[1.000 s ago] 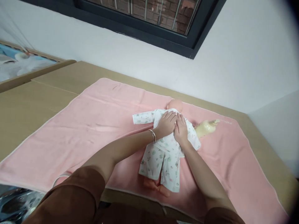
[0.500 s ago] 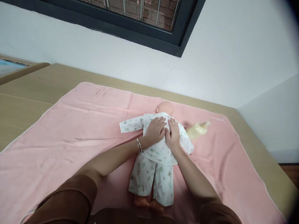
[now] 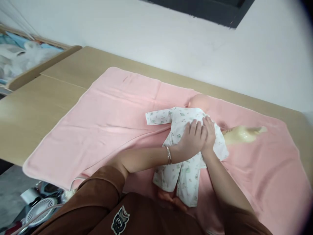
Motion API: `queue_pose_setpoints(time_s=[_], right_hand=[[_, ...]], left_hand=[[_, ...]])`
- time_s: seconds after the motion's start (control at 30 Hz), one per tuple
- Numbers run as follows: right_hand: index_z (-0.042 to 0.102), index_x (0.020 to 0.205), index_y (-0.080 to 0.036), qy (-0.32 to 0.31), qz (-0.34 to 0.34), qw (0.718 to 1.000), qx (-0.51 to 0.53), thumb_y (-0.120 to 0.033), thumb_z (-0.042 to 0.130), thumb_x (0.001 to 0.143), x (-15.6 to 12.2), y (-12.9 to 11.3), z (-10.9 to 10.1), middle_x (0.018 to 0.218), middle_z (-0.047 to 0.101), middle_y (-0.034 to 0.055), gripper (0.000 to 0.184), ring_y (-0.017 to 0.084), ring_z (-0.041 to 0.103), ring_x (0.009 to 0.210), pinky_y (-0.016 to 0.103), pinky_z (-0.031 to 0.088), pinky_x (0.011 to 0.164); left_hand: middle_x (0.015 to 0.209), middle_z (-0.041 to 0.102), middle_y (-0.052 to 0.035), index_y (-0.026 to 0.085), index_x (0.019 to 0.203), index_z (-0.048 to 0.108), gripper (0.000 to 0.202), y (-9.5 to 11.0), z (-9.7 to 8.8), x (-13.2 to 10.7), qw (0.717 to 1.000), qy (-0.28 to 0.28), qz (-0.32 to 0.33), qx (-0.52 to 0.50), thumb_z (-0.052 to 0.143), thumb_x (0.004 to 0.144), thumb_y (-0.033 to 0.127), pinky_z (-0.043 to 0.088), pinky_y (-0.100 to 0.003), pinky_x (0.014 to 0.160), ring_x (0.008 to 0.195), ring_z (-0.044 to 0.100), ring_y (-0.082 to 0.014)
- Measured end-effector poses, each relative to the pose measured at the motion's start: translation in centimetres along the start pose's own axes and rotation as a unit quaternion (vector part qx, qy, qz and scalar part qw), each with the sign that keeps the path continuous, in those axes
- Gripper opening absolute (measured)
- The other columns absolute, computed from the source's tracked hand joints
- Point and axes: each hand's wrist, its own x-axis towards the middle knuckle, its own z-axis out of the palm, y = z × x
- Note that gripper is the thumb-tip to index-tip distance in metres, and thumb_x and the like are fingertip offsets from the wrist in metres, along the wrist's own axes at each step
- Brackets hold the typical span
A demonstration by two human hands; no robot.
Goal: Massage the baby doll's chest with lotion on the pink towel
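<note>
A baby doll (image 3: 184,122) in a white printed top and trousers lies on a pink blanket (image 3: 122,107), its head (image 3: 199,101) toward the wall and its face not visible. My left hand (image 3: 194,138), with a bracelet at the wrist, rests on the doll's back, fingers outstretched. Beside it my right hand (image 3: 209,132) also lies on the back, and the two hands touch or slightly overlap. Right of the doll, near its sleeve, a cream-coloured bottle (image 3: 241,134) with a tapered end lies on its side.
The blanket covers much of a wooden table (image 3: 66,73) set against a white wall. Beyond its left end stands a wood-edged bed or crib (image 3: 46,67) holding plastic bags. Below the near left edge are a small white fan (image 3: 40,210) and other items.
The view has swung left and down, shifting the doll rightward in the picture. My left hand has moved across the doll's back, against my right hand.
</note>
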Motion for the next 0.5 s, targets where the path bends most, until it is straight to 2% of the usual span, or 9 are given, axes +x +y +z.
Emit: queue_pose_setpoints(time_s=[0.1,0.2,0.27,0.33,0.4,0.47,0.5], right_hand=[[0.052,0.143,-0.020,0.007,-0.009,1.000,-0.014,-0.041,0.033,0.103,-0.1,0.7,-0.2,0.153,0.050,0.0112,0.049,0.023,0.042,0.147,0.057,0.028,0.124],[0.053,0.143,-0.019,0.011,-0.008,1.000,-0.020,-0.047,0.033,0.103,-0.4,0.9,-0.3,0.151,0.051,0.0120,0.053,0.024,0.044,0.146,0.055,0.031,0.124],[0.051,0.145,-0.023,0.011,0.010,0.999,-0.037,-0.050,0.030,0.103,-0.7,0.6,-0.1,0.153,0.049,0.0089,0.055,0.024,0.042,0.146,0.055,0.032,0.125],[0.047,0.148,-0.028,0.031,0.035,0.998,-0.052,-0.053,0.026,0.103,-1.1,0.2,0.3,0.155,0.047,0.0049,0.056,0.025,0.041,0.147,0.058,0.032,0.124],[0.045,0.149,-0.032,0.064,0.046,0.996,-0.047,-0.055,0.023,0.102,-1.5,-0.1,0.6,0.154,0.047,0.0031,0.057,0.027,0.041,0.147,0.062,0.031,0.123],[0.044,0.149,-0.032,0.064,0.041,0.997,-0.028,-0.055,0.024,0.101,-1.6,-0.2,0.6,0.155,0.045,0.0030,0.058,0.029,0.040,0.147,0.063,0.030,0.123],[0.043,0.150,-0.033,0.045,0.040,0.998,-0.021,-0.055,0.025,0.100,-1.5,-0.2,0.5,0.157,0.043,0.0028,0.058,0.030,0.038,0.148,0.064,0.030,0.123]], left_hand=[[0.148,0.052,-0.0244,0.009,0.140,0.052,0.043,0.7,0.5,-0.5,1.000,-0.006,0.007,-0.027,0.042,0.099,0.016,0.037,-0.064,0.119,0.144,0.043,-0.0391],[0.151,0.050,-0.0192,0.016,0.141,0.052,0.043,0.4,0.1,-0.6,0.997,-0.046,0.013,-0.057,0.039,0.100,0.019,0.033,-0.061,0.123,0.148,0.038,-0.0332],[0.155,0.046,-0.0125,0.021,0.143,0.050,0.044,0.1,-0.5,-0.7,0.991,-0.073,0.089,-0.063,0.035,0.102,0.021,0.030,-0.058,0.126,0.150,0.034,-0.0273],[0.159,0.042,-0.0061,0.025,0.146,0.047,0.046,0.0,-1.0,-0.8,0.972,-0.085,0.214,-0.052,0.029,0.103,0.022,0.025,-0.053,0.129,0.152,0.031,-0.0206],[0.159,0.041,-0.0064,0.022,0.148,0.045,0.049,0.0,-1.2,-0.9,0.946,-0.074,0.313,-0.021,0.024,0.104,0.022,0.022,-0.049,0.131,0.151,0.033,-0.0183],[0.156,0.045,-0.0100,0.016,0.147,0.046,0.051,0.2,-1.0,-0.9,0.932,-0.058,0.357,0.023,0.021,0.103,0.020,0.023,-0.048,0.131,0.148,0.039,-0.0197],[0.154,0.048,-0.0107,0.015,0.146,0.048,0.052,0.3,-0.9,-0.9,0.927,-0.055,0.370,0.043,0.020,0.102,0.019,0.024,-0.049,0.130,0.146,0.042,-0.0202]])
